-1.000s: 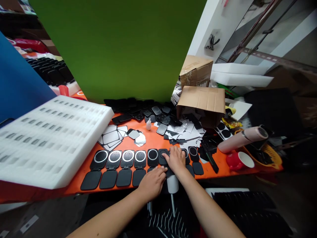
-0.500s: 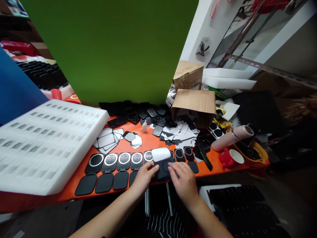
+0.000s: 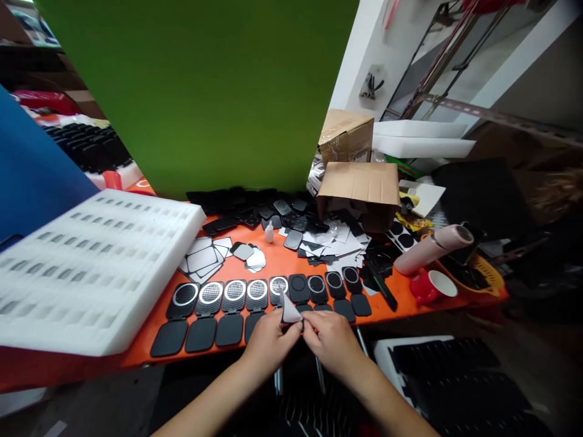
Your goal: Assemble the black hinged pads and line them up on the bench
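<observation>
My left hand (image 3: 272,341) and my right hand (image 3: 333,341) meet at the table's front edge, fingers closed and fingertips nearly touching. A thin pale grey sheet (image 3: 290,311) stands up, bent to a point, in my left hand's grip. My right thumb and fingers pinch at the sheet's lower right corner; what exactly they hold is hidden. Behind my hands runs a row of hinged black cases lying open, several with a silver ring (image 3: 234,290) on a gridded upper half. One case (image 3: 299,287) just behind the sheet has a plain black upper half without a silver ring.
A white foam tray (image 3: 136,267) with slots fills the left. Outlined white sheets (image 3: 203,258), small rounded pads (image 3: 255,258) and a little dropper bottle (image 3: 269,232) lie mid-table. Paper scraps (image 3: 339,246), a cardboard box (image 3: 359,182), a pink flask (image 3: 432,249) and a red mug (image 3: 423,288) stand right.
My hands have drawn together and nearer to me, off the flat black case. The pale sheet, flat before, is now bent up between my fingers. The view has shifted slightly.
</observation>
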A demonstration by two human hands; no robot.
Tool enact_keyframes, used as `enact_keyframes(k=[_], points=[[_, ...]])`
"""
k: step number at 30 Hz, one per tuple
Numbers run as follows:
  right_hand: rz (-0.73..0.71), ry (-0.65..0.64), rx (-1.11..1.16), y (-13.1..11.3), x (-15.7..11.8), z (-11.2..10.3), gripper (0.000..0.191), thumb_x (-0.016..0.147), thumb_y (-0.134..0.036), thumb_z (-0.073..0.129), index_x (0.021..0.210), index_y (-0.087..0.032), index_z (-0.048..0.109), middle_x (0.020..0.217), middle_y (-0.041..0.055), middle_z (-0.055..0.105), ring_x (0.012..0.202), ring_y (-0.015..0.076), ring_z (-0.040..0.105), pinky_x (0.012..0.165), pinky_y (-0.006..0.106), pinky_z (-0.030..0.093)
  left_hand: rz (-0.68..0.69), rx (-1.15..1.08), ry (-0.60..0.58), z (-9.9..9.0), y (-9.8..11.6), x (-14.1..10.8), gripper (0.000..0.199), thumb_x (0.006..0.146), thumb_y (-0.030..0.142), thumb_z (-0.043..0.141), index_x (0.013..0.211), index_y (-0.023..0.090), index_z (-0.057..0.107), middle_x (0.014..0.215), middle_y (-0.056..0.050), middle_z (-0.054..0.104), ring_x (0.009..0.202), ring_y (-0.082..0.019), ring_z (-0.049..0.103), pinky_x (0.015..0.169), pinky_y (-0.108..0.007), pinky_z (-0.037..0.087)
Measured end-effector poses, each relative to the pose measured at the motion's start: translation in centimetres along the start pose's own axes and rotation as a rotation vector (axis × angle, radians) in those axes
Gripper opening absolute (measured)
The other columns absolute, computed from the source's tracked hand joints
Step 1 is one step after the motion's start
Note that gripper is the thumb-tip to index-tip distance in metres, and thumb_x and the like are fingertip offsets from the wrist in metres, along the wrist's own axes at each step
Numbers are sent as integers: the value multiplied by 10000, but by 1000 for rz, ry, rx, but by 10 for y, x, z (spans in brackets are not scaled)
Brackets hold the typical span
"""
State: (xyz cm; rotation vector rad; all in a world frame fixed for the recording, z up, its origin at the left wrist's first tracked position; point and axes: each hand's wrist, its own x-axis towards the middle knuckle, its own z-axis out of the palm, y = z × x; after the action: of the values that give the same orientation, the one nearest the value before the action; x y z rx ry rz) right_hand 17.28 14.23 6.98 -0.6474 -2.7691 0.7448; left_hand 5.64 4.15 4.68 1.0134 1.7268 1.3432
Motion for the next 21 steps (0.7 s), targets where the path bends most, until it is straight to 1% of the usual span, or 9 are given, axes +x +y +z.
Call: enact_keyframes(k=[3,7,10,12,13,16,17,19,21], points=[[-8,-33,25,-2,-2,-1,238,799,-196,399,837,-228,633,741,27,652,690,160,586,634,238,401,63,155,9,-4,5,-5,201,751,199,490,846,229,666,868,-12,661,793,-178,583,705,-241,409],[-18,-15,55,0,-3,5,230,797,-218,407,792,-227,637,722,20,647,680,159,583,632,239,402,70,195,-15,-6,9,-11,196,747,184,474,777,209,666,806,-14,659,751,-172,582,674,-230,410],[160,122,178,20,-2,0,229,783,-273,428,780,-196,643,703,29,646,656,169,585,593,239,421,25,145,18,-18,5,-11,195,747,225,471,770,182,660,792,-24,658,756,-181,582,680,-236,418],[372,250,303,45,-1,-10,266,772,-343,444,792,-167,642,674,38,646,628,176,590,546,236,436,-61,123,146,-41,0,-4,211,734,281,479,786,165,647,791,-31,656,767,-193,579,683,-247,423],[461,330,343,59,-1,-16,287,756,-373,466,813,-153,641,694,47,653,651,185,598,563,244,449,-132,131,249,-58,-3,3,221,712,313,494,774,157,638,756,-31,652,751,-198,579,666,-249,426],[567,539,419,93,-3,-31,343,720,-418,509,859,-134,642,808,82,667,760,213,611,654,272,470,-216,188,422,-121,-14,28,273,729,343,416,739,142,601,713,-46,628,696,-196,572,617,-259,416],[573,570,427,98,-5,-33,353,715,-425,514,865,-133,644,829,88,668,775,217,611,665,277,471,-247,210,448,-141,-16,35,264,720,349,425,712,147,595,703,-45,625,669,-193,571,586,-254,407],[568,556,408,98,-8,-32,355,712,-432,516,863,-140,650,833,89,670,768,221,615,655,278,474,-328,276,476,-172,-18,44,283,679,402,488,600,149,586,529,-32,574,529,-194,533,502,-257,362],[543,507,324,86,-10,-25,330,728,-423,502,852,-158,654,817,80,672,749,220,616,644,278,474,-375,334,473,-179,-17,41,343,644,466,536,506,154,568,427,-22,515,452,-186,480,461,-255,308]])
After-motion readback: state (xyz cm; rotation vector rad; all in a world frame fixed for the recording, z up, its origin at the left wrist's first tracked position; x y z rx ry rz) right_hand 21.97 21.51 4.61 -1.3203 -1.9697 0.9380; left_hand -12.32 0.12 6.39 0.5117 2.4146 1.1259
